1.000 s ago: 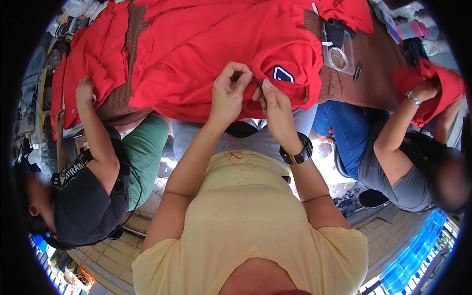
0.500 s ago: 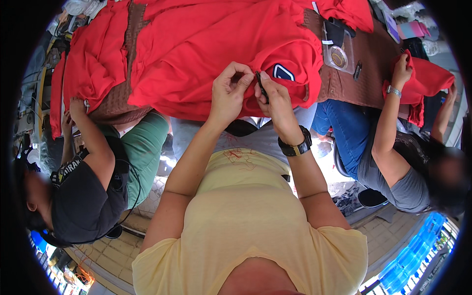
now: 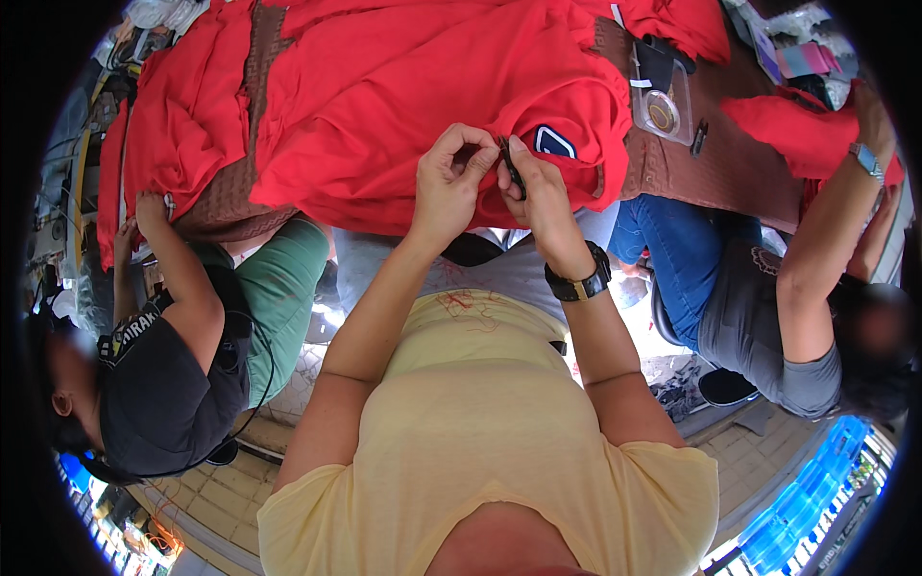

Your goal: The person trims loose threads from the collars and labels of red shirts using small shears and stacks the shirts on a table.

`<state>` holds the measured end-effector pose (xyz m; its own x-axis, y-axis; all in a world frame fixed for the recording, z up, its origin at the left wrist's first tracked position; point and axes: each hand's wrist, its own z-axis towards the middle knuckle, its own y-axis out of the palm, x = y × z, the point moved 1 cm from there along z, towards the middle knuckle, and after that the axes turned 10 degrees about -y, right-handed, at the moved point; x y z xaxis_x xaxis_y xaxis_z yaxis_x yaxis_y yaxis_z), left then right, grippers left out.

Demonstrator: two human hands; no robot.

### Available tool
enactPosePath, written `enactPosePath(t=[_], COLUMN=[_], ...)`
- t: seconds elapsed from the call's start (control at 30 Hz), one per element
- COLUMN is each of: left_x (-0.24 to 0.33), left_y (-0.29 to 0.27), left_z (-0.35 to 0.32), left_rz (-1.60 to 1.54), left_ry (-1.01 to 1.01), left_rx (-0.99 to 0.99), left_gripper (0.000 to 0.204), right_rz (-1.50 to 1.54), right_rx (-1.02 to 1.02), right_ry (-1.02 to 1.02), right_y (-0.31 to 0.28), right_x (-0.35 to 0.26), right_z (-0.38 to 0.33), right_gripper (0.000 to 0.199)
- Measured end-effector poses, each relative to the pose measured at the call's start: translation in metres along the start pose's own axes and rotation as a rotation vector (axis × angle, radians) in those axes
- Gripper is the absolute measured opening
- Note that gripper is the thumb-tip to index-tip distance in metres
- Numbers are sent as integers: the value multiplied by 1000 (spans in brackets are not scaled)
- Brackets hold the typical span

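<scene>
- I see the red garment (image 3: 413,96) spread across the brown table cover (image 3: 663,173), directly before the wearer, its near edge reaching toward the lap.
- Its colour is a bright, even red; the cloth looks soft and matte, with long slanting creases over the middle and looser, rounded folds bunched at the right.
- On that bunched part I make out a dark blue patch (image 3: 555,142) with angular sides and a white border, just beside the right hand (image 3: 540,197).
- That hand is clamped round a slim black tool (image 3: 515,173), tip upward.
- The left hand (image 3: 448,187) pinches thumb against forefinger near the tip; I cannot tell what is between them.
- The two hands nearly meet in front of the cloth.
</scene>
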<state>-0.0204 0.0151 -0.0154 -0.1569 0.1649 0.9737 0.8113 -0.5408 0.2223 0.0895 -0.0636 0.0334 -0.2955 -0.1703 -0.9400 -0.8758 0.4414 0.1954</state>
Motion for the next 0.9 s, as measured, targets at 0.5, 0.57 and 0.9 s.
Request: enactPosePath(t=[0.5,0.57,0.9], left_x=[-5,-4,-1], left_y=[0,0,-4], left_z=[2,2,1], left_rz=[12,-29,-152], left_ry=[-25,-36,-70], left_rx=[43,46,19], left_gripper=[6,7,8], right_rz=[-521,-505,-496], right_rx=[137,176,31], right_ry=[-590,-623,-299], right_y=[-16,-14,1], right_x=[9,14,6], right_z=[20,22,-15], right_gripper=[21,21,48])
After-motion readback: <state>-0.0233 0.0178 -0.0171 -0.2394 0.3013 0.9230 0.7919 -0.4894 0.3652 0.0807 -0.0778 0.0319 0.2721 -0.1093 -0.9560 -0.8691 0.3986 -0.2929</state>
